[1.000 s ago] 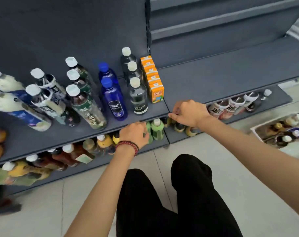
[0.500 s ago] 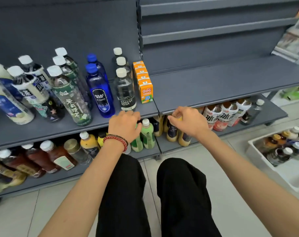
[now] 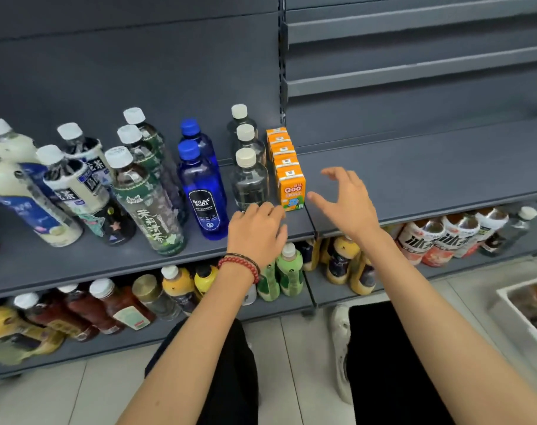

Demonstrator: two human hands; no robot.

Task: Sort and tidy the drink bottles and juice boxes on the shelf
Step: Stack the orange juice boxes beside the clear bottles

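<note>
Orange juice boxes [image 3: 287, 167] stand in single file from the back wall of the shelf [image 3: 429, 179] almost to its front edge, at the right end of its left-hand section. Just beside them on the left is a file of three clear bottles [image 3: 250, 182] with white caps. Two blue bottles [image 3: 203, 197] come next, and green-labelled tea bottles [image 3: 149, 200] stand farther left. The right hand [image 3: 350, 204] hovers just right of the front box, fingers spread wide and thumb apart, holding nothing. The left hand [image 3: 256, 233], with a red bead bracelet [image 3: 241, 265] at its wrist, is at the shelf's front edge before the front clear bottle. Its fingers are loosely bent and grip nothing; whether the tips touch the bottle cannot be told. More bottles crowd the lower shelf [image 3: 328, 297].
</note>
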